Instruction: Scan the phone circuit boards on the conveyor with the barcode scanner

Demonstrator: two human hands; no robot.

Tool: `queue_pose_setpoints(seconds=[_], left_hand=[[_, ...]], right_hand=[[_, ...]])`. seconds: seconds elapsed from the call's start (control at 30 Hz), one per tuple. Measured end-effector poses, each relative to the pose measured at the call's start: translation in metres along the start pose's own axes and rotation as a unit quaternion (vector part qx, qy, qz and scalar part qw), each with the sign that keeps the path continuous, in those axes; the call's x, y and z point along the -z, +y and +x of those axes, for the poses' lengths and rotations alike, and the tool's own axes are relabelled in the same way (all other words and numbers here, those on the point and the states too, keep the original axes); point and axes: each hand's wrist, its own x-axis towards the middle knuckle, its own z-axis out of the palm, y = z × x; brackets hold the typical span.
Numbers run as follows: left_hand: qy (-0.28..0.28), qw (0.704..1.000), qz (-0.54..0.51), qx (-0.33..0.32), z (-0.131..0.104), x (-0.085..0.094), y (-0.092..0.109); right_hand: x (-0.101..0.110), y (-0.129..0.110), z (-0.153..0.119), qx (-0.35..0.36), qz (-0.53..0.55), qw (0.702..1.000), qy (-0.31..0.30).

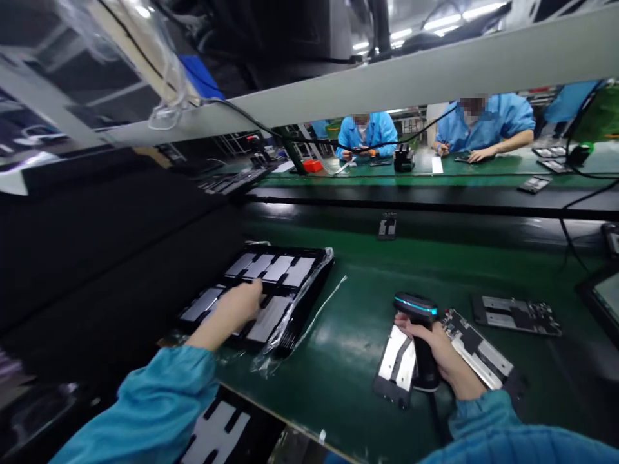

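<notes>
Left hand [240, 305] rests on the black tray [271, 293] of plates; right hand [442, 351] grips a scanner [420, 335] over the green counter [348, 348]

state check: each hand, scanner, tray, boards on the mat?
left hand: reaching into the tray, fingers on a grey panel; grip unclear.
right hand: closed around the scanner handle.
scanner: held upright, blue light strip lit.
tray: flat on the green mat, plastic wrap peeled open, grey panels in slots.
board under scanner: lying flat.
board at right: lying flat, untouched.

Green bench [353, 335]; tray [309, 290], boards [517, 314]
</notes>
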Motion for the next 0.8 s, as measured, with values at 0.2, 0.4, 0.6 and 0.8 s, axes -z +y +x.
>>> queue_pose_setpoints(seconds=[0.2, 0.4, 0.6, 0.8], left_hand=[[0.042, 0.977, -0.14, -0.154, -0.025, -0.014, 0.142], [0.013, 0.896, -0.391, -0.21, -0.053, -0.061, 0.227], [0.005, 0.891, -0.403, -0.21, -0.041, -0.065, 0.219], [-0.013, 0.892, -0.414, -0.181, -0.034, -0.065, 0.21]], right_hand=[[0.002, 0.004, -0.008, 0.009, -0.025, 0.999, -0.043], [0.0, -0.007, -0.016, 0.03, -0.043, 0.998, -0.04], [0.001, -0.009, -0.016, 0.027, -0.029, 0.998, -0.042], [0.003, -0.006, -0.016, 0.034, -0.008, 0.998, -0.043]])
